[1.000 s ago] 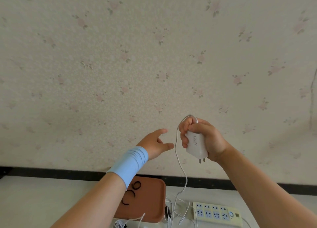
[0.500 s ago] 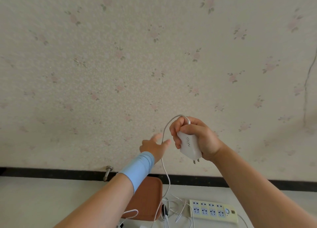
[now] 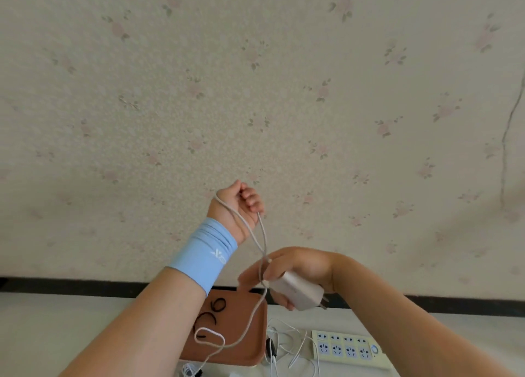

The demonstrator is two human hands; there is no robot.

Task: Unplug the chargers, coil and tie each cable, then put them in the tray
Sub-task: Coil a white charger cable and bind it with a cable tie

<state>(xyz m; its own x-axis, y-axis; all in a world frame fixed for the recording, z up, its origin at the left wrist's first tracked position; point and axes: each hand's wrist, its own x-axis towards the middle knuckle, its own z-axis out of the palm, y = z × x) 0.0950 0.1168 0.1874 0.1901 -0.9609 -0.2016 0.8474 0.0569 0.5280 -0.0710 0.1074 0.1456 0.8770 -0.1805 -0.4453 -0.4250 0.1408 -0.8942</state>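
My right hand (image 3: 295, 266) grips a white charger block (image 3: 297, 291), its plug prongs pointing right and down. The block's white cable (image 3: 262, 243) runs up from it and loops round my raised left hand (image 3: 238, 209), whose fingers are curled on the cable. A light blue wristband sits on my left wrist. The cable's free end hangs down and curls over the brown tray (image 3: 244, 334) on the table below. Several black hair ties (image 3: 211, 317) lie in the tray.
A pale yellow power strip (image 3: 346, 348) lies on the table right of the tray. More white cables (image 3: 287, 345) lie tangled between the tray and the strip. A flowered wall with a black baseboard rises behind the table.
My left hand has risen and taken a loop of cable round itself. My right hand has dropped lower with the charger block and turned it sideways.
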